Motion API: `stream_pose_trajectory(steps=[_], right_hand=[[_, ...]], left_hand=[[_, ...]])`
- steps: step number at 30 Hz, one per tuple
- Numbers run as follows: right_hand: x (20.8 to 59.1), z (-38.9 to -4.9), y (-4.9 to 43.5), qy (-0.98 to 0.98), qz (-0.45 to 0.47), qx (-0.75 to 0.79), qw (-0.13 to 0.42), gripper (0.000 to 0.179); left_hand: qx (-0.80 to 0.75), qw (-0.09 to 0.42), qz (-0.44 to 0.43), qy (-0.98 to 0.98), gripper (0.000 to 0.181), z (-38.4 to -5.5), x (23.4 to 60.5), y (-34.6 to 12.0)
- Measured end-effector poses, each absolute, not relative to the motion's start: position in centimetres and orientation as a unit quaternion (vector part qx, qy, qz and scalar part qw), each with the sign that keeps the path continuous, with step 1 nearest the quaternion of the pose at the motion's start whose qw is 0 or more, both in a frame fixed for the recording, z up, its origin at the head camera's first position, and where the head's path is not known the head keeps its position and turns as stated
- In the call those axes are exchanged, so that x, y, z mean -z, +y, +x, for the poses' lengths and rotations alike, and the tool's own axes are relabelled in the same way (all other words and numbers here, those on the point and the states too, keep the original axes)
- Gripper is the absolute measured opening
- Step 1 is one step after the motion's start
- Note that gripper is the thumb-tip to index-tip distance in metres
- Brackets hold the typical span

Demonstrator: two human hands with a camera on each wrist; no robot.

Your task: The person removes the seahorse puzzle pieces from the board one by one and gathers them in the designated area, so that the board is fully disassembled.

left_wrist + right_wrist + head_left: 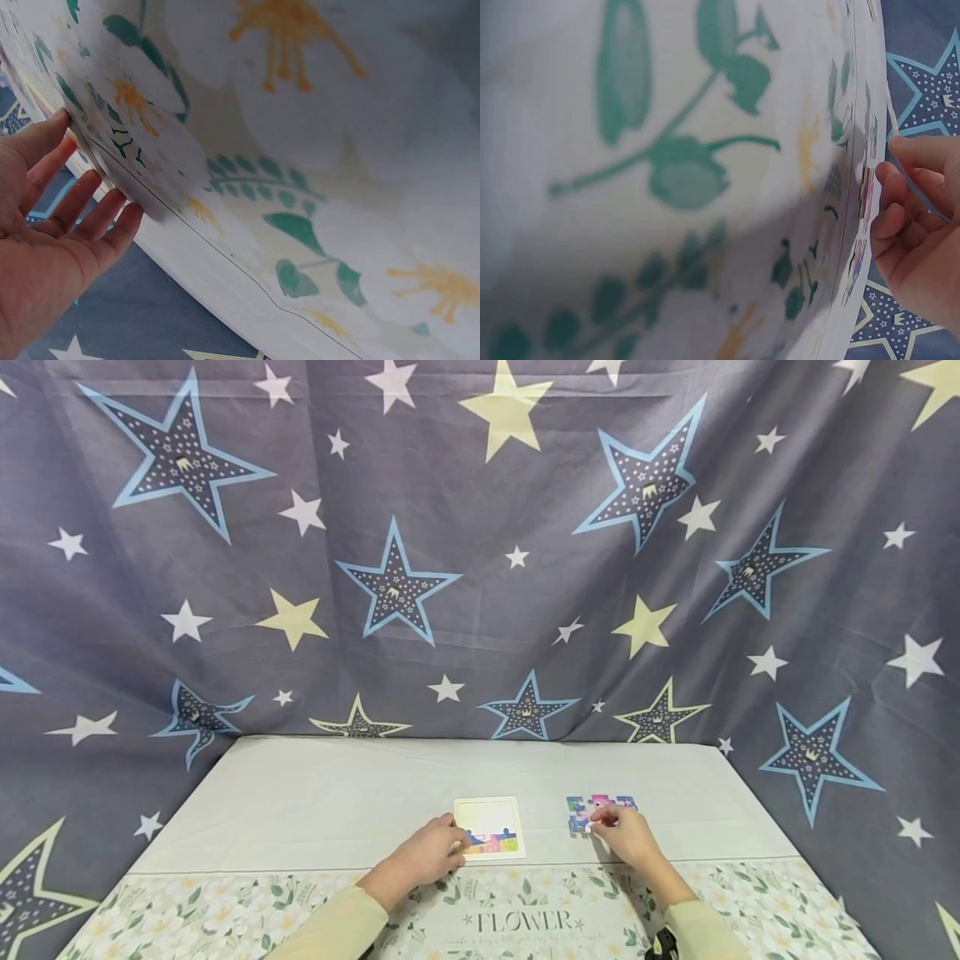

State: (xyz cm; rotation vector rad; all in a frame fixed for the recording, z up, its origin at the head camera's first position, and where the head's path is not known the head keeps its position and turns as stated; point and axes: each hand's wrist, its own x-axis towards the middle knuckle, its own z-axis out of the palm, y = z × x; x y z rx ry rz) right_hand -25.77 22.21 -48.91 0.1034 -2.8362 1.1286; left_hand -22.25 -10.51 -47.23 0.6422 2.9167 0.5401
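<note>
A small white-framed puzzle tray (489, 800) lies on the table, its lower part filled with colourful pieces and its upper part bare. My left hand (433, 850) rests at the tray's left edge. In the left wrist view, the left fingers (90, 184) are slightly bent and touch that side. Loose jigsaw pieces (576, 805), blue, green and pink, lie in a group to the right of the tray. Over this group my right hand (624, 835) pinches a puzzle piece (590, 827) between thumb and forefinger, showing pale; most of it is hidden. The right wrist view shows the curled right hand (919, 217).
A white cloth (337, 802) covers the table, with a floral band (540, 902) reading "FLOWER" along the near side. Behind and at both sides hangs a dark grey curtain (480, 635) with stars. Both sleeves are pale yellow.
</note>
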Motion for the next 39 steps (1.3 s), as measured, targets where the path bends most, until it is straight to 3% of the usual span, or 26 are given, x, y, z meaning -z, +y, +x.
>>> stream_pose_trajectory(steps=[39], right_hand=[[48.89, -26.53, 22.55, -0.936, 0.019, -0.349, 0.028, 0.007]], left_hand=[[-0.179, 0.055, 0.206, 0.96, 0.013, -22.08, 46.88, -10.43]])
